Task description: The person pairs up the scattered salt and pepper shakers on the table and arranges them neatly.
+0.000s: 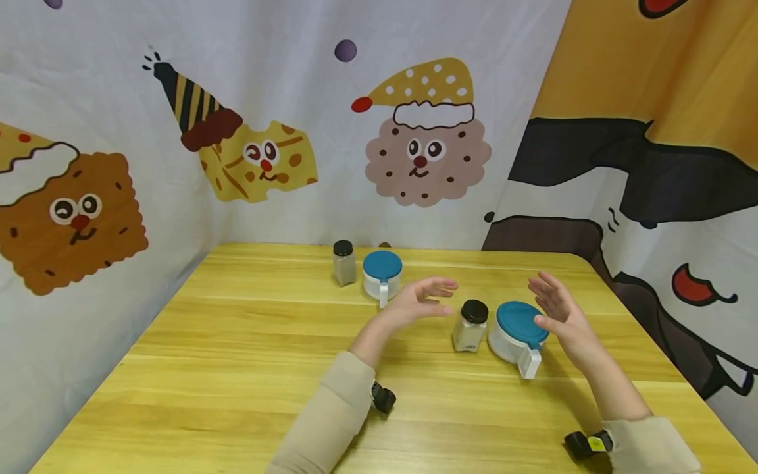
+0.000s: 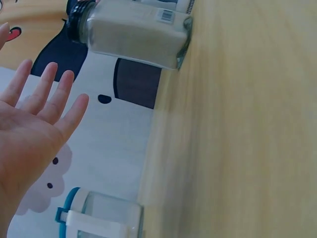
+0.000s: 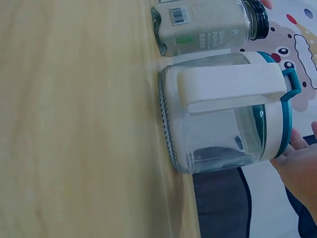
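Well, in the head view the left hand point(image 1: 417, 301) hangs above the surface point(image 1: 237, 395) with its fingers stretched and holds nothing; the black-lidded jar point(image 1: 470, 327) stands just to its right. The right hand point(image 1: 562, 319) is likewise unclenched, and the blue-lidded jar point(image 1: 518, 332) stands just to its left — the thumb overlaps the lid, though contact cannot be told. Beyond the left hand and to its left stand a second blue-lidded container point(image 1: 382, 265) and, farther left, a small shaker point(image 1: 344, 266).

In the left wrist view that hand's fingers are spread, with a gap between them and the black-lidded jar.

In the right wrist view the right hand is partly hidden behind the blue-lidded jar's rim; the black-lidded jar, a barcode point(image 3: 179, 15) on its side, stands across that jar from the hand.
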Available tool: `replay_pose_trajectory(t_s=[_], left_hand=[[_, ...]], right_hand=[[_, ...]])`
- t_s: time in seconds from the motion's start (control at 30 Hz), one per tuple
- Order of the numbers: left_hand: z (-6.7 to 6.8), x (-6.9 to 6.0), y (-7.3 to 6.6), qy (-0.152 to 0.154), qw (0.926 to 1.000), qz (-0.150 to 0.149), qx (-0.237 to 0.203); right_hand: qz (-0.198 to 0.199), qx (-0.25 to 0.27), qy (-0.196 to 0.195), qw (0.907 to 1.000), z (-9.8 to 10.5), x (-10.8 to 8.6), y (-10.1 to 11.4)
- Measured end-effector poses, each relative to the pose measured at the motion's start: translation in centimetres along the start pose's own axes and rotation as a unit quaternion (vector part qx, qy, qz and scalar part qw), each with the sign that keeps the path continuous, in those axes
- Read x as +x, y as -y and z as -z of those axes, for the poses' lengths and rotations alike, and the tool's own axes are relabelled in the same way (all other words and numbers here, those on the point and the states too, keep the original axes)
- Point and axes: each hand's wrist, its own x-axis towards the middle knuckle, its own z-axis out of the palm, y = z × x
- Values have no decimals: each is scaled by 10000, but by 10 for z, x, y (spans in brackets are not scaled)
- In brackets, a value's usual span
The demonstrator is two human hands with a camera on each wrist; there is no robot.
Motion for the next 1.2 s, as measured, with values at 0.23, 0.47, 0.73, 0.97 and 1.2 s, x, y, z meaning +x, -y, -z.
replay_pose_trajectory(t_s=[0.23,0.47,0.73,0.97,1.2], left_hand=[[8,-5,-9,7,9996,-135,245],[18,-9,-14,-81,9982,-499,336],[29,-15,-18,-291,9965,-663,416],[35,-23,-29,-339,9963,-715,347],[40,-36,-51,-387,9964,-666,360]], right_hand=[[30,-79,-11,10000,-4,5,2],[36,-111,-39,9999,-9,9,5],[9,-151,-95,9998,-12,11,6],[67,-138,-121,9998,-16,13,8],[62,-143,-181,9997,-21,17,12]])
